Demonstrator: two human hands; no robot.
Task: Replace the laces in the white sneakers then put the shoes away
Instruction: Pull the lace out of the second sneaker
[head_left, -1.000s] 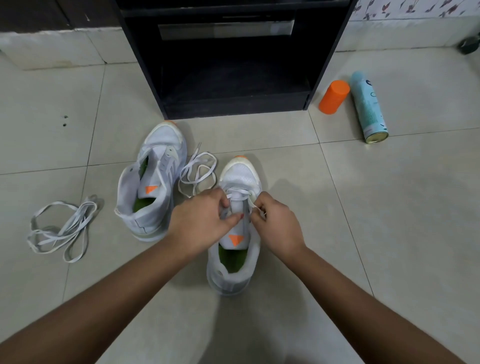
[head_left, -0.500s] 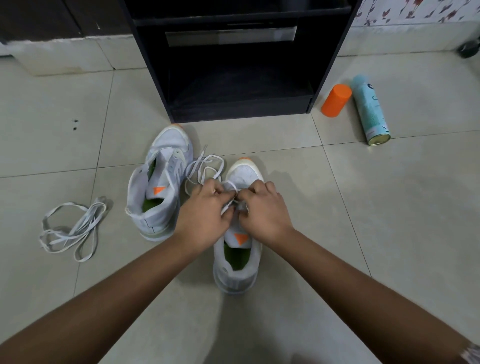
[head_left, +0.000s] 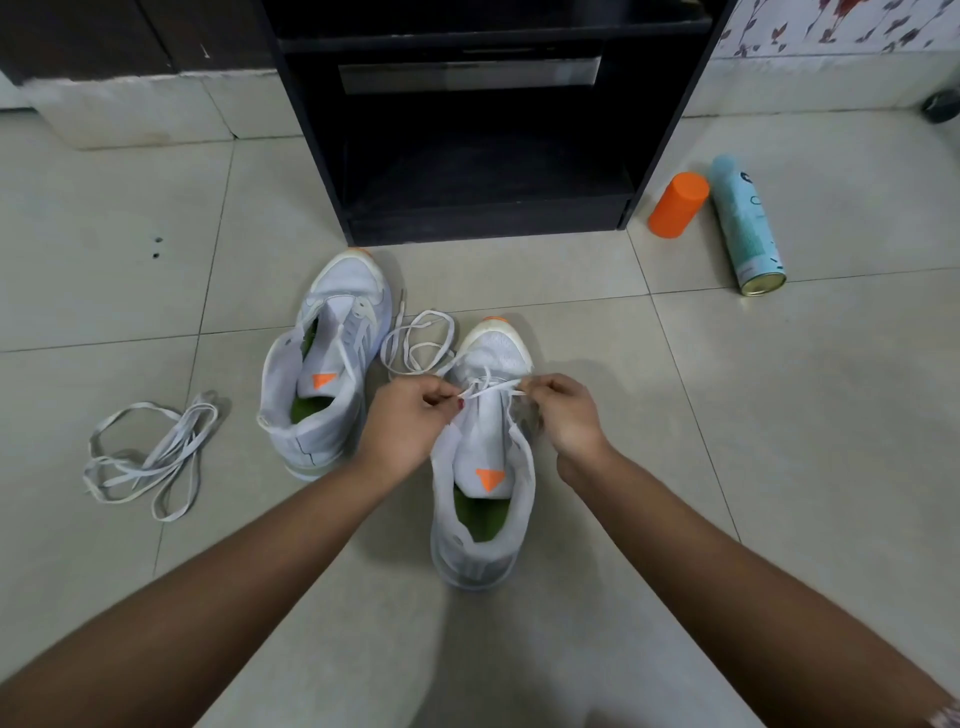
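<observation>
Both sneakers are sitting on the glossy, pale tiled floor (head_left: 779, 441) in front of a black cabinet (head_left: 488, 223) with an open lower shelf. The nearer sneaker (head_left: 470, 564) is white knit mesh with an orange toe tip, an orange triangle on its tongue and a green insole. It is lying with its long axis running away from the person, toe pointing at the cabinet and heel toward the camera.

The left grip (head_left: 410, 423) is pinching one strand of the flat white lace (head_left: 491, 387) near the toe end of the throat, fingers curled. The right grip (head_left: 566, 415) is pinching the other strand on the opposite side, so the lace is stretching across the tongue. The lace's slack is looping on the floor between the two toes.

The second sneaker (head_left: 337, 312) is standing just to the left, toe also pointing away and angling slightly rightward. Further left, a spare flat lace (head_left: 150, 457) is lying in a loose tangle. Right of the cabinet, an orange cylindrical cap (head_left: 678, 205) is sitting just beside a teal spray can (head_left: 745, 223) — the can is lying on its side, metal base toward the camera.
</observation>
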